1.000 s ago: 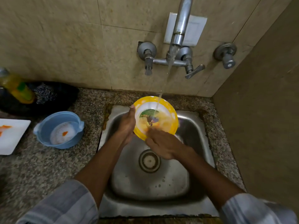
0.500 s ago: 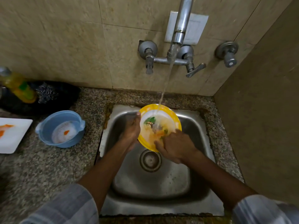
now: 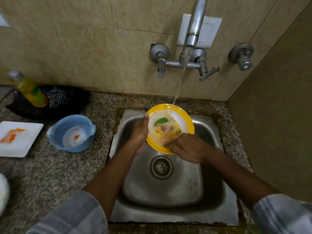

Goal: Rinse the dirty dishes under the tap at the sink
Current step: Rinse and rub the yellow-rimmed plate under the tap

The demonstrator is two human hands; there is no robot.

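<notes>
1. Dish-soap bottle: yellow liquid, grey cap, tilted, standing in item 2.
2. Black tray: against the wall; also holds a steel scrubber.
3. Granite counter: speckled.
4. Wall tiles: beige.
5. White wall plate: behind the spout.

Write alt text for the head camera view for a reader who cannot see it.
Two bare hands hold a yellow-rimmed plate under running water from the tap over a steel sink: the left hand grips its edge, the right hand rubs food scraps off it. On the counter to the left stand a blue bowl, a stained white plate and a soap bottle.
</notes>
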